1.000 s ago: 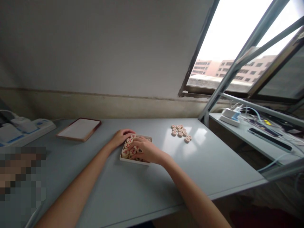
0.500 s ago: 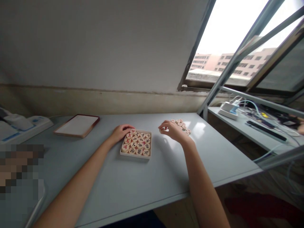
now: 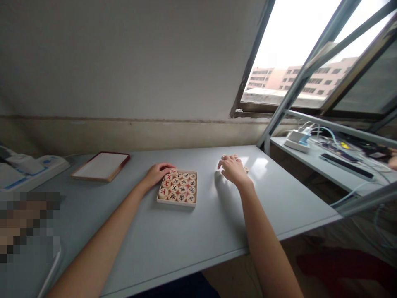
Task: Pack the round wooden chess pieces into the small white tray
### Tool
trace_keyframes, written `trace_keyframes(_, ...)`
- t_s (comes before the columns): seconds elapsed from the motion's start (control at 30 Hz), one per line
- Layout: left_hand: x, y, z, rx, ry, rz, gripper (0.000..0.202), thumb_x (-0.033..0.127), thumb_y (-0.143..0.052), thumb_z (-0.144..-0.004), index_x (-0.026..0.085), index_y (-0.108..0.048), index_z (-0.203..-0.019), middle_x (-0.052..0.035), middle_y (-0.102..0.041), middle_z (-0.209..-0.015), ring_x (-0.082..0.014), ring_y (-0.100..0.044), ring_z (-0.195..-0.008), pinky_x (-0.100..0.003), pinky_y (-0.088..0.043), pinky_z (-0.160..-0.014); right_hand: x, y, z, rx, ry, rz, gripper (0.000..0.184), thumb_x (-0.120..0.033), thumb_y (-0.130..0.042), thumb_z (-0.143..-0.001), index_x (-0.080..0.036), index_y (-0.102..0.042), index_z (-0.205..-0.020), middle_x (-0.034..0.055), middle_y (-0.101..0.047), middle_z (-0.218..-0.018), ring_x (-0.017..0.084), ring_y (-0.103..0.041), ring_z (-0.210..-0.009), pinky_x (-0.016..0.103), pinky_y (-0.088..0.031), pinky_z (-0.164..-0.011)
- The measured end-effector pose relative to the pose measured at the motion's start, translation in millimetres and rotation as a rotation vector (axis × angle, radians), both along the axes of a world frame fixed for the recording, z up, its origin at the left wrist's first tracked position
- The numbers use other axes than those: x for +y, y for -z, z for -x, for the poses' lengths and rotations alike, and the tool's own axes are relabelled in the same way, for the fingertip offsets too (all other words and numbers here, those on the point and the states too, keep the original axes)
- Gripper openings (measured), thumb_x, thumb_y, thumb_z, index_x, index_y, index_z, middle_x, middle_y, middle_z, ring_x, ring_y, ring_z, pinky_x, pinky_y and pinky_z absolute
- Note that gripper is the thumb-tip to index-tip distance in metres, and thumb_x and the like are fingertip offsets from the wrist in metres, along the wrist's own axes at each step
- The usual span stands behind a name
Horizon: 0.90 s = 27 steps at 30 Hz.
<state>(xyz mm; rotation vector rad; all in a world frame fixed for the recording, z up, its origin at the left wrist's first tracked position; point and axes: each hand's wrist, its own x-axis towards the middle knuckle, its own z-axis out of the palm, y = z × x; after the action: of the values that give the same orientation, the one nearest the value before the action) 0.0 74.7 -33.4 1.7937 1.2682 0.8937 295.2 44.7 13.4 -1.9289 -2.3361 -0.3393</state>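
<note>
A shallow white box (image 3: 176, 203) of round Chinese chess pieces (image 3: 174, 188) lies on the grey table; the pieces sit in rows, with red or black characters on top. My left hand (image 3: 154, 174) is curled around the box's far left corner, thumb and fingers against its edge. My right hand (image 3: 233, 169) reaches over a pile of loose chess pieces (image 3: 247, 169) to the right of the box. Its fingers are apart and bent down; the hand covers most of the pile, and no held piece shows.
A box lid (image 3: 101, 166) with a dark red rim lies at the back left. Beyond it sits a white power strip (image 3: 37, 169). At right, a metal frame post (image 3: 279, 111) stands before a second table (image 3: 350, 174) with cables and a charger. A wall borders the table's back.
My right hand has moved right, away from the box and over the loose pieces, and its fingers have spread from a pinch. My left hand stays at the box's corner.
</note>
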Motion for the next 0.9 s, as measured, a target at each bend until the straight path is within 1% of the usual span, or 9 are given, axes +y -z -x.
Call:
trace_keyframes(0.07,-0.2,0.1,-0.2,0.005,-0.003,0.001,0.034,0.036,-0.051,-0.067,0.015,-0.068,-0.087,-0.0053,-0.067,-0.09,-0.0203,-0.058,-0.085,-0.027,-0.043,-0.076,4.1,7.0,8.7,0.038,-0.026,-0.065,0.022,-0.017,-0.05,-0.076,-0.021,-0.063,-0.095,0.0101,-0.053,-0.108,0.026,-0.043,-0.102,0.043,-0.03,-0.085)
trace_keyframes(0.17,-0.3,1.0,0.0,0.009,-0.004,0.008,0.034,0.036,-0.051,-0.067,0.014,-0.067,-0.087,-0.0059,-0.067,-0.09,-0.0205,-0.058,-0.084,-0.028,-0.043,-0.074,13.5,24.1,19.0,0.078,-0.02,-0.107,0.035,-0.033,-0.045,-0.082,-0.019,-0.052,-0.114,0.0122,-0.041,-0.127,0.028,-0.034,-0.114,0.046,-0.029,-0.089)
trace_keyframes(0.27,0.4,2.4,0.5,0.006,-0.001,0.013,0.034,0.035,-0.05,-0.067,0.014,-0.067,-0.088,-0.006,-0.067,-0.09,-0.0206,-0.058,-0.085,-0.028,-0.042,-0.074,23.8,40.3,19.5,0.079,0.024,-0.114,0.04,-0.038,-0.036,-0.087,-0.02,-0.044,-0.122,0.0111,-0.032,-0.136,0.027,-0.024,-0.124,0.051,-0.021,-0.095)
trace_keyframes(0.37,2.0,3.3,1.0,0.011,0.0,0.013,0.033,0.035,-0.051,-0.067,0.014,-0.067,-0.087,-0.0057,-0.067,-0.09,-0.0209,-0.058,-0.085,-0.028,-0.042,-0.075,34.0,48.6,10.7,0.095,0.077,-0.128,0.04,-0.036,-0.03,-0.089,-0.022,-0.04,-0.126,0.0074,-0.03,-0.139,0.025,-0.019,-0.128,0.053,-0.016,-0.098)
trace_keyframes(0.5,2.9,2.8,1.2,0.018,0.0,0.019,0.033,0.036,-0.052,-0.067,0.015,-0.067,-0.087,-0.0058,-0.067,-0.089,-0.021,-0.058,-0.085,-0.028,-0.042,-0.074,43.9,51.6,-7.6,0.141,0.148,-0.028,0.04,-0.032,-0.024,-0.09,-0.028,-0.041,-0.126,0.0025,-0.037,-0.136,0.023,-0.027,-0.125,0.05,-0.021,-0.098)
trace_keyframes(0.57,2.4,2.3,1.0,0.01,0.001,0.028,0.033,0.036,-0.052,-0.067,0.015,-0.066,-0.088,-0.0058,-0.066,-0.09,-0.0207,-0.057,-0.085,-0.028,-0.042,-0.073,46.0,53.0,-16.3,0.143,0.178,-0.016,0.041,-0.029,-0.022,-0.09,-0.028,-0.04,-0.127,0.0014,-0.038,-0.135,0.023,-0.028,-0.125,0.05,-0.023,-0.098)
trace_keyframes(0.67,1.0,1.5,0.7,-0.002,0.001,0.031,0.033,0.035,-0.052,-0.067,0.014,-0.066,-0.088,-0.006,-0.066,-0.09,-0.0203,-0.057,-0.084,-0.028,-0.042,-0.073,46.3,55.6,-26.5,0.137,0.213,-0.029,0.042,-0.024,-0.022,-0.089,-0.025,-0.04,-0.128,0.0021,-0.038,-0.135,0.023,-0.027,-0.126,0.049,-0.022,-0.099)
trace_keyframes(0.8,-0.2,0.3,0.5,0.004,0.0,0.009,0.032,0.033,-0.051,-0.067,0.014,-0.067,-0.087,-0.0058,-0.067,-0.089,-0.0197,-0.058,-0.083,-0.027,-0.042,-0.073,44.1,56.7,-35.6,0.143,0.276,-0.024,0.046,-0.015,-0.026,-0.085,-0.02,-0.039,-0.128,0.0042,-0.038,-0.135,0.022,-0.027,-0.126,0.047,-0.022,-0.1)
trace_keyframes(0.9,-0.5,-0.6,0.2,0.001,-0.001,0.0,0.032,0.034,-0.052,-0.067,0.014,-0.067,-0.086,-0.0059,-0.067,-0.088,-0.0197,-0.058,-0.083,-0.027,-0.042,-0.074,41.5,56.3,-41.8,0.137,0.337,-0.036,0.05,-0.011,-0.028,-0.081,-0.016,-0.038,-0.129,0.0073,-0.039,-0.134,0.021,-0.025,-0.126,0.044,-0.022,-0.1)
